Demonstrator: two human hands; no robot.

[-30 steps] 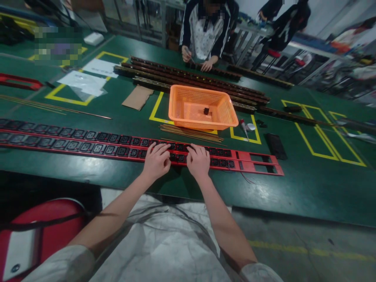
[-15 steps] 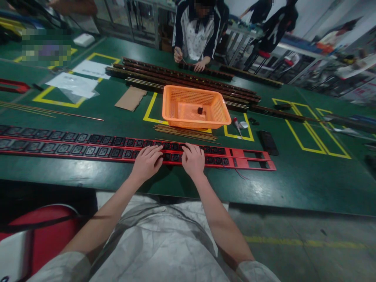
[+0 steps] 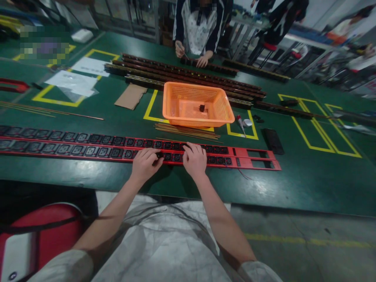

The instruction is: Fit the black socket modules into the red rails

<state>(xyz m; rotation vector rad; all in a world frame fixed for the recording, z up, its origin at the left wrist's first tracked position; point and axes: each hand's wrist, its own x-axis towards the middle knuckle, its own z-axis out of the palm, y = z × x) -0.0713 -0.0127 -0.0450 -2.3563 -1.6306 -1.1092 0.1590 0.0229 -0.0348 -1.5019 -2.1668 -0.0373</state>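
Two long red socket strips (image 3: 249,156) lie side by side across the bench, their rows filled with black outlet sockets (image 3: 91,150). Over the near row, my left hand (image 3: 143,163) is closed with thumb and fingertips round a small black socket (image 3: 159,154), which is partly hidden. Farther right, my right hand (image 3: 195,159) rests across both strips, its fingers bent over the far row and its thumb at the near one. The frame openings at the right end hold no sockets, and thin wires (image 3: 244,174) stick out there.
Beyond the strips stands an orange basket (image 3: 196,121) with one black piece (image 3: 202,108) inside. Thin brass-coloured rods (image 3: 188,132), a screwdriver (image 3: 241,123), a dark flat object (image 3: 273,141) and cardboard (image 3: 131,96) lie around. A co-worker (image 3: 196,35) works behind stacked dark rails (image 3: 188,74).
My left fingers have curled inward, and a black piece now shows between them and the thumb. My right hand stays on the strips. The view has shifted slightly.
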